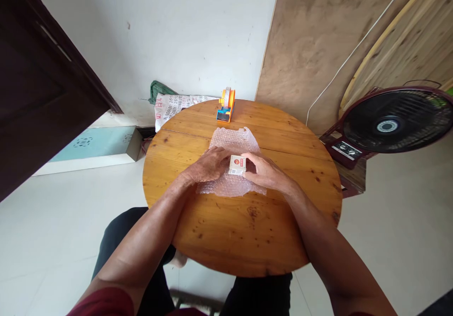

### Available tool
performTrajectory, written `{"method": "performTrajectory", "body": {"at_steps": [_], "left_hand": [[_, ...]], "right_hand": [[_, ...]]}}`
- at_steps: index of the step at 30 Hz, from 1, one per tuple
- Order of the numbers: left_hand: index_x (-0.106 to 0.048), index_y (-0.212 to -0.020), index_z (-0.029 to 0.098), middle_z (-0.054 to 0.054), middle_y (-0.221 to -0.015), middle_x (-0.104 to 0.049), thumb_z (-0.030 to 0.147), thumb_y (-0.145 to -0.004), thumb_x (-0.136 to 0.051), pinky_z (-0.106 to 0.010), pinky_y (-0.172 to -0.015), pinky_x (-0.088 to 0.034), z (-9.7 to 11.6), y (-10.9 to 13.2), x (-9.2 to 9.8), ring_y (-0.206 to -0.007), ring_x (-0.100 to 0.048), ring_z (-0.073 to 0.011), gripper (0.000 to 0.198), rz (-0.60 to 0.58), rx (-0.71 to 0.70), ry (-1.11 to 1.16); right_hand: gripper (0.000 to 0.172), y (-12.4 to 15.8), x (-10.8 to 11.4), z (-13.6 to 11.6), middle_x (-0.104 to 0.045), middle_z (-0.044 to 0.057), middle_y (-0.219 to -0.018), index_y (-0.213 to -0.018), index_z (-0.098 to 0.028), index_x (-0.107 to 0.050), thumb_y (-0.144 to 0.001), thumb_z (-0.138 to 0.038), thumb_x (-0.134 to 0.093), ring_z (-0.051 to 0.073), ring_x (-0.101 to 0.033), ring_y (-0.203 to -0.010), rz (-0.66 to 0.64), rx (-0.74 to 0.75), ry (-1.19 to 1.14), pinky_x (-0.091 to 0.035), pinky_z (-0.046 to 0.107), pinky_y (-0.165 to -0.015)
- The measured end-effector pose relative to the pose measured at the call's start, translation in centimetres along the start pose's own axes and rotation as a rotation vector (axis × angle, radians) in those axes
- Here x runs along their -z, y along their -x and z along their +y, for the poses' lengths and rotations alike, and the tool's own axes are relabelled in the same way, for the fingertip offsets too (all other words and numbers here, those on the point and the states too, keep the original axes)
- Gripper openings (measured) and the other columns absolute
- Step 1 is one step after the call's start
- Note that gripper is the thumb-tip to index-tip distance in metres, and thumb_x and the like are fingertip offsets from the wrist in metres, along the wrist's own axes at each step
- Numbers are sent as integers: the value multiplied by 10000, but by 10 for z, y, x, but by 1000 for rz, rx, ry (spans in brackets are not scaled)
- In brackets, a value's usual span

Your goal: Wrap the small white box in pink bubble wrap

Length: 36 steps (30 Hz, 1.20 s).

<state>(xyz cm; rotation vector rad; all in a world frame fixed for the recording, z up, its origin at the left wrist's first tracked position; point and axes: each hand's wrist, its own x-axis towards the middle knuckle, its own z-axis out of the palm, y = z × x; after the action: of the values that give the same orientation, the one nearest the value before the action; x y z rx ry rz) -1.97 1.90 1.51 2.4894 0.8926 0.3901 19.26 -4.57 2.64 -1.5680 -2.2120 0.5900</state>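
Observation:
A small white box (237, 161) with red and orange print stands near the middle of a sheet of clear bubble wrap (235, 139). At its right side, my right hand (265, 170) has its thumb and fingers curved around the box and touching it. My left hand (211, 164) rests on the left part of the bubble wrap, close beside the box. Its fingers are stretched toward the box, and their undersides are hidden. The bubble wrap lies spread on a round wooden table (226, 233).
An orange and blue tape dispenser (226, 104) with a tape roll stands at the table's far edge. A dark red fan (387, 125) is at the right. Behind the table lies a printed white sack (177, 106). A pale blue box (92, 144) sits left on the floor.

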Motion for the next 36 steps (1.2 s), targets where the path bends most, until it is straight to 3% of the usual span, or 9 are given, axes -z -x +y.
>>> {"method": "performTrajectory", "body": {"at_steps": [8, 11, 15, 18, 21, 24, 28, 31, 36], "left_hand": [[-596, -1229, 217, -61, -1178, -642, 136, -695, -555, -398, -995, -447, -5, 1, -1, -1127, -561, -259, 543, 65, -13, 177], [-592, -1217, 212, -58, -1221, -620, 196, -703, -597, -391, -1014, -443, -1, 2, 0, -1162, -550, -256, 514, 98, -7, 235], [-619, -1178, 216, -50, -1183, -634, 233, -728, -619, -371, -978, -473, 5, 2, -2, -1120, -579, -244, 451, 98, 3, 245], [-624, -1178, 213, -49, -1167, -647, 230, -743, -614, -356, -935, -496, 6, 1, -4, -1076, -603, -237, 435, 91, 26, 256], [-618, -1186, 217, -42, -1169, -652, 226, -748, -616, -336, -904, -507, 4, 1, -6, -1052, -615, -227, 438, 80, 30, 299], [-626, -1165, 218, -40, -1143, -662, 239, -746, -632, -332, -885, -507, 4, 1, -5, -1025, -621, -223, 419, 70, 39, 315], [-635, -1135, 196, -47, -1101, -674, 250, -739, -648, -337, -888, -504, 7, 1, -3, -983, -630, -219, 400, 72, 53, 321], [-629, -1150, 202, -44, -1124, -672, 237, -746, -635, -330, -876, -513, 9, 1, -3, -982, -636, -215, 405, 58, 76, 336], [-637, -1161, 190, -61, -1143, -669, 250, -768, -631, -332, -889, -511, 9, 1, -5, -1026, -625, -220, 398, 66, 86, 354]], "right_hand": [[617, 4, 6, 0, -558, 125, -1338, -1379, -201, -438, -788, -214, -612, 264, -560, -1167, -16, 0, -34, -443, 383, -948], [501, 11, 17, 0, -594, 98, -1264, -1287, -214, -486, -801, -239, -606, 238, -585, -1107, 19, -12, -66, -462, 350, -884], [154, 21, 36, -8, -650, 10, -919, -934, -234, -569, -824, -336, -598, 186, -602, -826, -43, -70, 23, -427, 285, -673], [236, 28, 42, -19, -622, -6, -812, -819, -236, -553, -819, -462, -623, 168, -556, -703, -200, -22, 96, -383, 284, -612], [338, 33, 35, -29, -633, 29, -951, -884, -241, -569, -752, -524, -698, 212, -576, -819, -234, 41, 175, -413, 315, -685], [387, 35, 20, -35, -610, 75, -1093, -991, -229, -595, -723, -463, -746, 275, -554, -1001, -216, 94, 287, -419, 387, -844], [102, 33, 4, -38, -627, 97, -1073, -938, -182, -640, -845, -209, -608, 265, -527, -1086, -220, 188, 390, -332, 429, -997], [223, 29, 5, -43, -663, 89, -932, -792, -165, -648, -890, -84, -465, 224, -571, -957, -228, 208, 422, -352, 386, -931], [254, 27, 22, -47, -684, 68, -870, -741, -164, -637, -897, -89, -451, 180, -577, -804, -199, 172, 343, -352, 309, -768]]}}
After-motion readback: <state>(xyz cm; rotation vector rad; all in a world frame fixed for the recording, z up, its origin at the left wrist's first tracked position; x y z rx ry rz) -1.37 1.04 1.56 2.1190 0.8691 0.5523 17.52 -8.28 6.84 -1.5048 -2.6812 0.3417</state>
